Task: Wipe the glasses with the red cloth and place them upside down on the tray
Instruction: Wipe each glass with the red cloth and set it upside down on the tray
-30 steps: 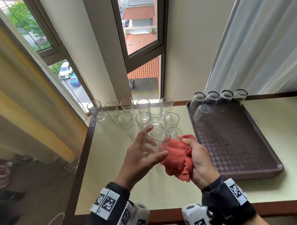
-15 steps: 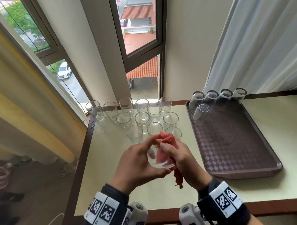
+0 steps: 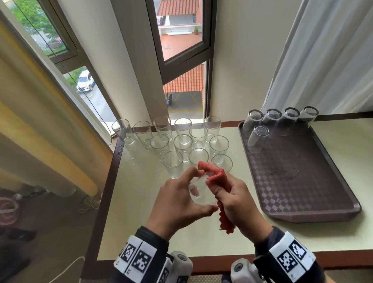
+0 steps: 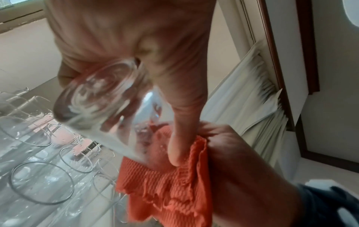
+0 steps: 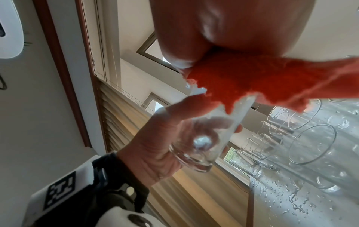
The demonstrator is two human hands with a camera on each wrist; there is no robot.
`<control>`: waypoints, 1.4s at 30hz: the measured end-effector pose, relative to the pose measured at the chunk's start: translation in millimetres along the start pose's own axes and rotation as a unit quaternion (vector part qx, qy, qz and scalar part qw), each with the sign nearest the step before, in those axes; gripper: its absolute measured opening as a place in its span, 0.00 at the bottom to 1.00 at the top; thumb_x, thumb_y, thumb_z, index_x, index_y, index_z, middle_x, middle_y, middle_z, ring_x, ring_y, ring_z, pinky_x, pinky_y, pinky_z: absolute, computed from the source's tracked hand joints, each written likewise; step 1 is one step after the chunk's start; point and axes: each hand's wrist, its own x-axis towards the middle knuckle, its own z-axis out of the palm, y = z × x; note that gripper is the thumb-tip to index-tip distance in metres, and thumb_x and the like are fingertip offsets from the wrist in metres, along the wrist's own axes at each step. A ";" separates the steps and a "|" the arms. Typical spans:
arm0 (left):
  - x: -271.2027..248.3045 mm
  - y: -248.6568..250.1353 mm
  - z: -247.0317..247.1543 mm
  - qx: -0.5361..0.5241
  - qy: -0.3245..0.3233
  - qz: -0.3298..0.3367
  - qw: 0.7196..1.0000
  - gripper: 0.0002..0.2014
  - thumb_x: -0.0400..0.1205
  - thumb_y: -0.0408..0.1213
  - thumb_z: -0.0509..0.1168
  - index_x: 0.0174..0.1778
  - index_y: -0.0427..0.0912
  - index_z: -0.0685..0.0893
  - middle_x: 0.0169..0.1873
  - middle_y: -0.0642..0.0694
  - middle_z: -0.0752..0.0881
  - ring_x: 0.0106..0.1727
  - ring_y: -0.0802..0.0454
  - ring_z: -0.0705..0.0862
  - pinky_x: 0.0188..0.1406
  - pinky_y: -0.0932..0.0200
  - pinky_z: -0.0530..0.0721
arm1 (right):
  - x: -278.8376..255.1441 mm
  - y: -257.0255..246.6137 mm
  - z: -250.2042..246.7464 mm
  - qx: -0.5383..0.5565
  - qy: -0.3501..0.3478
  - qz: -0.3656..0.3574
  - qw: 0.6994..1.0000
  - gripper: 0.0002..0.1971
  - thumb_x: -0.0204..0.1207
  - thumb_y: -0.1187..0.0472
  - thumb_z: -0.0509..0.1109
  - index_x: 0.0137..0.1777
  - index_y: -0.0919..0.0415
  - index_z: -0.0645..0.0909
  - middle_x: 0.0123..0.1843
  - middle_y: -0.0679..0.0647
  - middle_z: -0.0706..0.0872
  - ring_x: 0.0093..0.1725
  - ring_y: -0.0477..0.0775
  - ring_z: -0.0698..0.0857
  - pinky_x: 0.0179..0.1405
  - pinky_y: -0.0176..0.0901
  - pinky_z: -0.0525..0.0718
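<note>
- The left hand (image 3: 179, 202) holds a clear, round glass (image 3: 201, 191) above the pale desk (image 3: 130, 199); its fingers (image 4: 182, 122) and thumb are curled around the smooth wall, and the thick base points toward the person.
- The right hand (image 3: 237, 201) pinches a red cloth (image 3: 217, 178) with a ribbed, knitted texture; one part is pushed into the mouth of the glass, the rest hangs below the fist.
- Many upright glasses (image 3: 182, 142), wet with drops, stand in a group near the window.
- Five glasses (image 3: 273, 121) stand upside down at the far end of the brown tray (image 3: 301, 192), which has a checkered surface.
</note>
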 end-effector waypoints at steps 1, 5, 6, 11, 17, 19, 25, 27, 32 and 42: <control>-0.3 -0.8 1.2 0.006 0.010 -0.007 1.000 0.35 0.54 0.65 0.72 0.59 0.59 0.79 0.33 0.56 0.85 0.26 0.64 0.75 0.32 0.60 0.75 | 1.1 0.8 -0.4 -0.012 0.011 0.001 1.000 0.17 0.84 0.61 0.67 0.71 0.45 0.81 0.20 0.43 0.74 0.18 0.49 0.69 0.14 0.39 0.71; -1.3 -5.6 -0.5 0.008 0.031 -0.036 0.999 0.35 0.54 0.64 0.74 0.59 0.61 0.79 0.34 0.56 0.85 0.29 0.62 0.77 0.35 0.59 0.79 | 7.0 3.2 1.6 -0.063 0.033 -0.007 0.997 0.18 0.83 0.64 0.68 0.69 0.45 0.83 0.19 0.38 0.76 0.17 0.42 0.71 0.15 0.37 0.73; -2.0 -7.8 -2.0 0.011 0.031 -0.040 0.999 0.35 0.54 0.64 0.75 0.59 0.61 0.79 0.34 0.56 0.85 0.30 0.60 0.78 0.35 0.58 0.79 | 8.5 3.3 3.9 -0.072 0.036 -0.013 0.997 0.17 0.82 0.64 0.69 0.68 0.46 0.83 0.20 0.37 0.78 0.18 0.42 0.72 0.18 0.37 0.74; -4.9 -20.3 -9.1 0.017 0.034 -0.056 0.998 0.36 0.55 0.64 0.76 0.60 0.62 0.79 0.36 0.55 0.87 0.38 0.56 0.85 0.36 0.60 0.81 | 15.7 4.2 17.5 -0.055 0.046 -0.025 0.997 0.12 0.79 0.65 0.74 0.57 0.48 0.90 0.32 0.57 0.87 0.23 0.46 0.76 0.24 0.47 0.80; -11.5 -51.0 -26.5 0.001 0.005 -0.068 0.998 0.35 0.54 0.64 0.76 0.57 0.65 0.76 0.36 0.55 0.88 0.31 0.61 0.83 0.35 0.55 0.87 | 15.6 8.1 35.5 -0.010 0.013 0.036 0.999 0.21 0.80 0.72 0.69 0.35 0.45 0.89 0.21 0.58 0.76 0.22 0.58 0.73 0.17 0.40 0.71; -18.0 -65.4 -29.7 0.000 -0.021 -0.073 0.997 0.36 0.55 0.63 0.78 0.59 0.65 0.77 0.37 0.54 0.89 0.28 0.63 0.80 0.35 0.55 0.88 | 14.3 12.7 43.6 -0.010 -0.009 0.057 0.998 0.19 0.80 0.73 0.69 0.34 0.50 0.88 0.22 0.61 0.76 0.24 0.61 0.74 0.19 0.43 0.72; -42.7 -114.5 -44.9 -0.002 -0.079 -0.086 0.993 0.38 0.61 0.56 0.84 0.66 0.61 0.79 0.43 0.52 0.88 0.44 0.58 0.86 0.49 0.58 0.87 | 12.6 30.8 61.6 -0.033 -0.078 0.117 0.990 0.05 0.80 0.75 0.68 0.47 0.72 0.87 0.35 0.74 0.88 0.30 0.61 0.84 0.26 0.45 0.80; -50.1 -135.1 -53.8 -0.003 -0.082 -0.089 0.993 0.37 0.62 0.55 0.84 0.66 0.60 0.77 0.44 0.53 0.87 0.39 0.62 0.84 0.45 0.63 0.85 | 14.1 36.2 65.6 -0.043 -0.073 0.148 0.985 0.06 0.80 0.75 0.69 0.46 0.70 0.87 0.35 0.67 0.90 0.33 0.62 0.88 0.26 0.43 0.84; -67.2 -188.3 -81.9 -0.028 -0.064 -0.130 0.989 0.37 0.61 0.59 0.83 0.66 0.61 0.77 0.40 0.57 0.87 0.35 0.64 0.84 0.43 0.62 0.85 | 12.5 68.4 82.3 -0.236 -0.023 0.133 0.962 0.09 0.81 0.69 0.68 0.47 0.58 0.88 0.37 0.50 0.92 0.19 0.39 0.79 0.17 0.34 0.76; -90.3 -233.8 -95.2 -0.123 -0.042 -0.189 0.973 0.32 0.59 0.56 0.85 0.54 0.74 0.75 0.37 0.55 0.90 0.40 0.59 0.88 0.57 0.44 0.88 | -4.1 176.1 133.6 -0.637 -0.263 -0.021 0.724 0.47 0.77 0.34 0.56 0.87 0.63 0.45 0.87 0.61 0.45 0.87 0.66 0.48 0.82 0.56 0.44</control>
